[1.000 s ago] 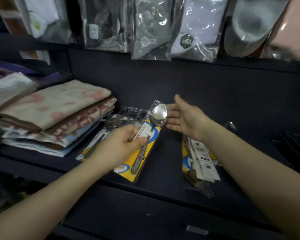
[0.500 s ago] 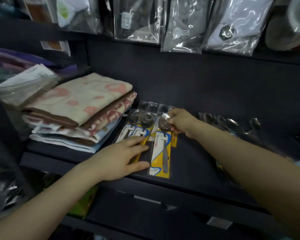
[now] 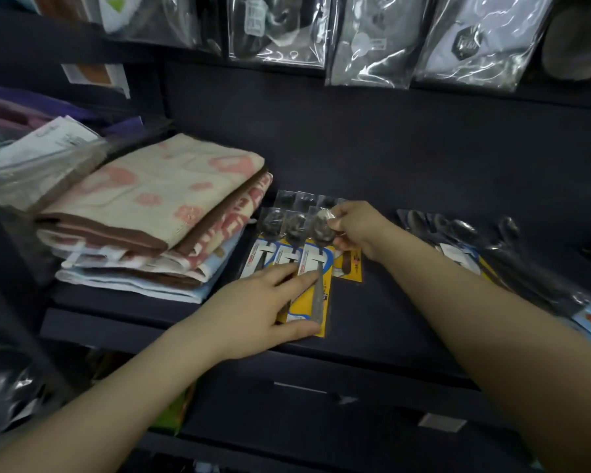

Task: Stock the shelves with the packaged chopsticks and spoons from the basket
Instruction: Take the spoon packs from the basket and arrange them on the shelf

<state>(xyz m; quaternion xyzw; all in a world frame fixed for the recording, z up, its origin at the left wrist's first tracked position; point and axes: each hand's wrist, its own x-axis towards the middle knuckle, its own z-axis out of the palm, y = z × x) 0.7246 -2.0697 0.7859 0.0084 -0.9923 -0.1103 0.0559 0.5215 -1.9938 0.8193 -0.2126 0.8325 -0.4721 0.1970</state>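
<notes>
Several packaged spoons on yellow cards lie side by side on the dark shelf [image 3: 372, 312]. The rightmost spoon pack of this row [image 3: 318, 264] lies flat with its bowl end to the back. My left hand [image 3: 263, 308] rests flat on the lower ends of the packs, fingers straight. My right hand [image 3: 355, 230] pinches the top of the rightmost pack at the spoon bowl. A second group of spoon packs [image 3: 464, 247] lies further right on the same shelf. No basket or chopsticks are in view.
A stack of folded towels [image 3: 157, 220] sits on the shelf to the left of the spoons. Bagged goods [image 3: 372, 39] hang above. A plastic-wrapped pack [image 3: 38, 165] lies at the far left. A lower shelf front [image 3: 301, 394] runs below.
A second ago my left hand held the spoon pack tilted above the shelf and my right hand was open. Now the pack lies flat, my left hand presses it and my right hand pinches its top.
</notes>
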